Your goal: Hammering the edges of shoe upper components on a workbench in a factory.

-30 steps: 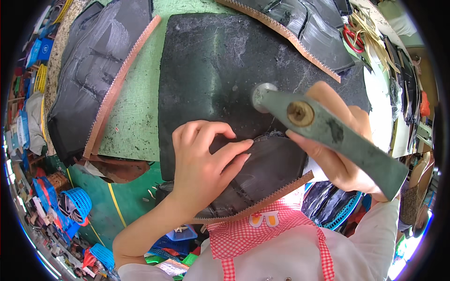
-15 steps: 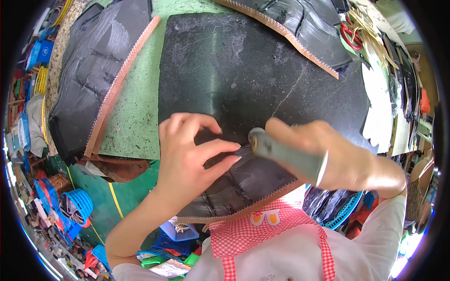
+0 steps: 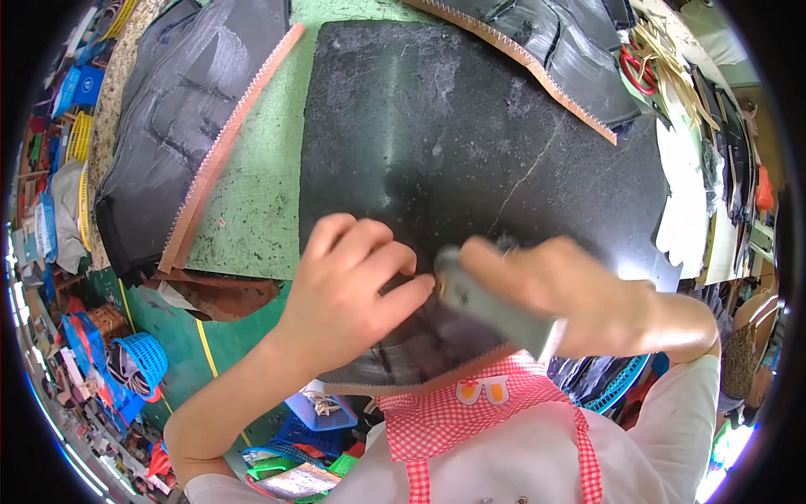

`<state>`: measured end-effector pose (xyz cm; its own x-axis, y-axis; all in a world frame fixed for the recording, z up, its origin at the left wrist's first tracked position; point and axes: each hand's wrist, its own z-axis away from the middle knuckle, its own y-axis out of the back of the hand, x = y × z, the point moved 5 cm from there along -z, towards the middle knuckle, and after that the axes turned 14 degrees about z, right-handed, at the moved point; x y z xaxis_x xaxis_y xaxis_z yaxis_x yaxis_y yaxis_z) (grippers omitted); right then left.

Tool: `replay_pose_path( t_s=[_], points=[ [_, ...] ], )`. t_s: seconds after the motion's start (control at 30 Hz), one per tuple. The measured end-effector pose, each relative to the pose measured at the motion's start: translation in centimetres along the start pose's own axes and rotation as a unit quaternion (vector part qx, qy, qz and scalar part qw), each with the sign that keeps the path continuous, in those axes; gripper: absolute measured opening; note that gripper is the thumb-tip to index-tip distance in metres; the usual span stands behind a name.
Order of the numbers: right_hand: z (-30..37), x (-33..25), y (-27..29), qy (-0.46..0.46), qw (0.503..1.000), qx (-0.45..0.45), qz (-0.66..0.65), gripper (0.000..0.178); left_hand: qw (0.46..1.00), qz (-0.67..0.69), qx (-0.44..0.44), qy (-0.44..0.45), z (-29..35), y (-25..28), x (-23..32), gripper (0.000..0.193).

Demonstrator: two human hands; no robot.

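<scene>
My right hand [image 3: 579,294] is wrapped round a grey metal hammer [image 3: 495,307], blurred by motion, its bright flat face toward my body. Beneath it lies a dark leather piece [image 3: 420,349] with a brown zigzag-cut border along its near edge. My left hand [image 3: 353,273] has curled fingers, with thumb and forefinger closed at that piece's far edge, close to the hammer. The exact pinch is partly hidden. Under both hands spreads a black work slab [image 3: 403,126], with a pale crack on its right side.
Stacked dark leather pieces [image 3: 193,109] with a brown zigzag strip lie left on the green tabletop [image 3: 260,193]. More such pieces [image 3: 579,67] rest at the far right, near red-handled scissors [image 3: 638,71]. A blue basket [image 3: 141,365] stands lower left; the red checked apron [image 3: 453,416] touches the near edge.
My left thumb and forefinger have closed together at the leather edge, the hand lowering slightly. The hammer has shifted a little down and left. The whole view has shifted slightly.
</scene>
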<state>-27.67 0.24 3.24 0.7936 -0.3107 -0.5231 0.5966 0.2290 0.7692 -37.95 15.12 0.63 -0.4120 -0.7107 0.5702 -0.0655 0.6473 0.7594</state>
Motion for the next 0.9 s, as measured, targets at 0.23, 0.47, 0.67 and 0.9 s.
replay_pose_path(
  t_s=[0.23,0.47,0.67,0.9],
  points=[
    [-0.1,-0.2,0.9,-0.001,0.997,0.082,-0.002,0.026,1.0,-0.01,0.004,-0.023,0.8,0.4,-0.3,0.02],
    [-0.7,-1.1,0.2,0.033,0.993,0.114,0.02,0.024,1.0,-0.012,-0.002,0.008,2.0,0.8,-0.4,0.018],
    [-1.1,-2.2,-1.4,0.041,0.998,0.039,0.027,0.025,0.986,0.035,0.056,0.155,2.4,1.8,-1.0,0.021],
    [-1.5,-3.3,-1.3,0.067,0.995,0.055,0.039,0.025,0.981,0.012,0.055,0.186,3.3,2.0,-0.5,0.019]
  ],
)
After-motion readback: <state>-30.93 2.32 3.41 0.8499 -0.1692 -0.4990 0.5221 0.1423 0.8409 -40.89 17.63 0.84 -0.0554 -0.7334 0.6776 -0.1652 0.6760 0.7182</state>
